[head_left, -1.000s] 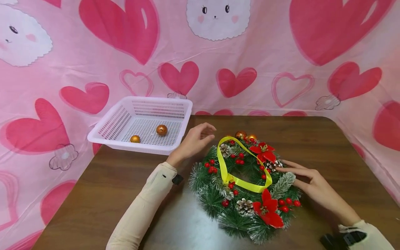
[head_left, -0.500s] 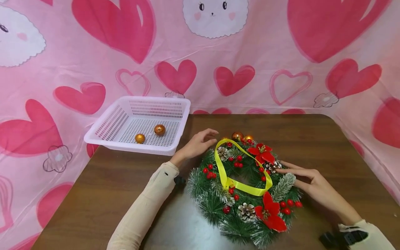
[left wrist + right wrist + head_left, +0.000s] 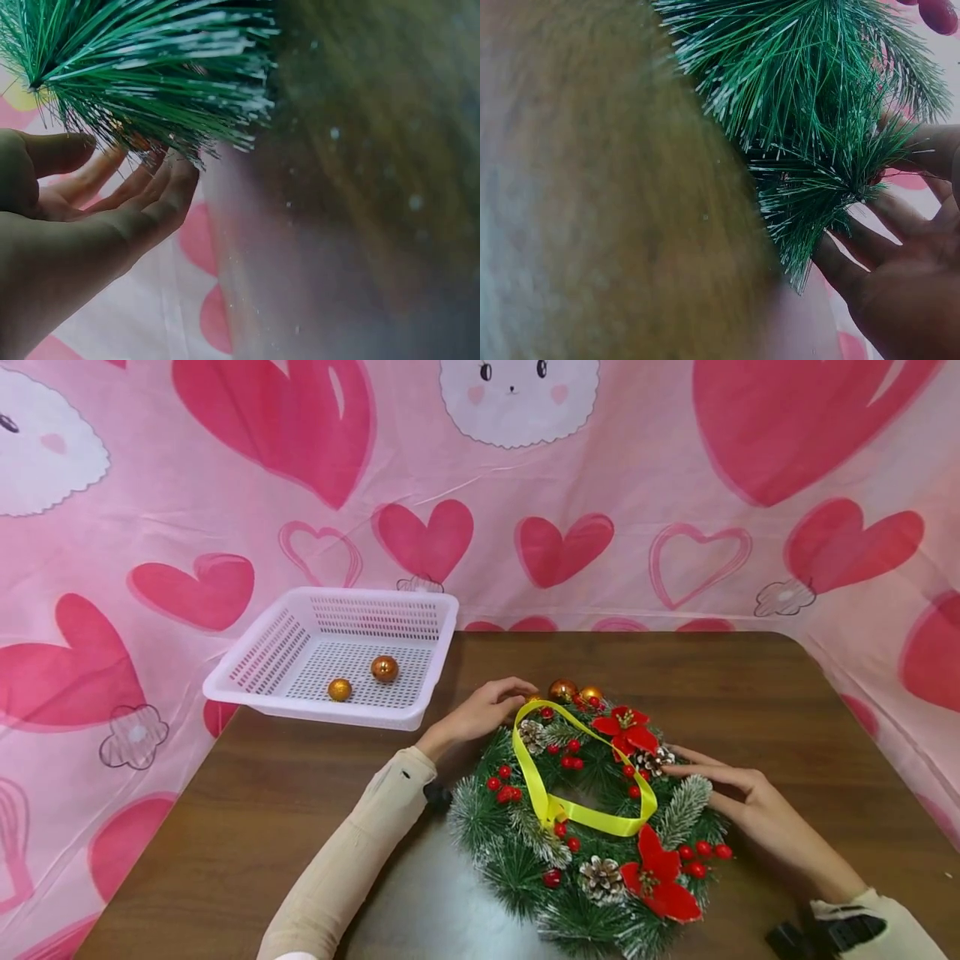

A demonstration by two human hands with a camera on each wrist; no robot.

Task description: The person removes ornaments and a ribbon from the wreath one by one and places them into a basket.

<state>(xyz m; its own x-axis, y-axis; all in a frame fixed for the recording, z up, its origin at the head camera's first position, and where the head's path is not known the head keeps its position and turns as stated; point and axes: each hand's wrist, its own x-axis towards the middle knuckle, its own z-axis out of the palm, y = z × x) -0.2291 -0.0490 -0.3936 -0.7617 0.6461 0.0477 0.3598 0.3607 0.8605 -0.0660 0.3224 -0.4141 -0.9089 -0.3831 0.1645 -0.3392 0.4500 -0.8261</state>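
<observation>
A green Christmas wreath lies on the table, with frosted needles, pine cones, red berries and red poinsettias. A yellow ribbon loop rests on top. Copper and gold baubles sit at its far edge. My left hand is at the far left rim, fingers loosely bent close to the baubles; in the left wrist view, needles hide the fingertips. At the right rim my right hand touches the wreath with fairly straight fingers, the upper ones near a pine cone. Needles partly cover these fingers in the right wrist view.
A white perforated plastic basket stands at the back left of the brown wooden table. Inside lie a larger copper bauble and a smaller gold bauble. A pink heart-patterned cloth hangs behind.
The wreath has turned slightly, its far baubles shifting left and its near poinsettia shifting right. My left hand has moved right to the far rim. My right hand has stayed nearly still.
</observation>
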